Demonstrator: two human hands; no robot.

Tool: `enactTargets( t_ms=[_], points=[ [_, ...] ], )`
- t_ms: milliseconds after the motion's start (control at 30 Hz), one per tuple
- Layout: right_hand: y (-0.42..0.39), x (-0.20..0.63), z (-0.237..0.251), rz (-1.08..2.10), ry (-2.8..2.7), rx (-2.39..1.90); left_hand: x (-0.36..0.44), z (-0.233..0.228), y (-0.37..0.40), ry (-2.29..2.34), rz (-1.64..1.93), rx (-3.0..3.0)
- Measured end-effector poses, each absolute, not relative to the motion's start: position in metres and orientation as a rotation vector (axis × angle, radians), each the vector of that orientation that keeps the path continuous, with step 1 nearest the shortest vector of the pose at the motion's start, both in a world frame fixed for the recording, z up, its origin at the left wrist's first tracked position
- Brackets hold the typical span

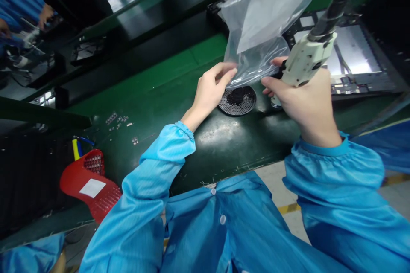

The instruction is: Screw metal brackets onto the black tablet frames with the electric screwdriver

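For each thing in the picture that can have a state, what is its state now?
plastic bag: held up, lower edge pinched by both hands
left hand: pinching the bag
right hand: gripping the electric screwdriver
round perforated dish: flat on the belt, holding dark parts
red basket: lying tilted

Left hand (211,89): fingers (228,72) pinch the lower edge of the clear plastic bag (269,21)
Right hand (304,98): wrapped around a cream power screwdriver (306,57), thumb touching the bag's lower edge
Bag: held up above the counter (192,72), a pale sheet visible inside
Round perforated dish (237,100): on the counter just below the bag, dark small parts heaped in it
Red basket (91,183): near left edge, white label on it
Panel (355,55): lying behind the bag
Sleeves: blue, gathered cuffs
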State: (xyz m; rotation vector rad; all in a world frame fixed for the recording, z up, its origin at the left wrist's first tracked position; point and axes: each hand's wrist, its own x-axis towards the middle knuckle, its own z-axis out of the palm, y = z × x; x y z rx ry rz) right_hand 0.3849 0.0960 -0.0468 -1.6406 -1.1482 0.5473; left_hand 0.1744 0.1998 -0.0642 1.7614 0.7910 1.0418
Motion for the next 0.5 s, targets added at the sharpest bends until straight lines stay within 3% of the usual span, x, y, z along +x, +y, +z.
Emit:
enactTargets(
  t_ms=[500],
  points=[
    [0.0913, 0.3797, -0.0416, 0.630, -1.071, -1.656, 0.1723, -0.0746, 0.1999, 0.987, 0.931, 1.851]
  ],
)
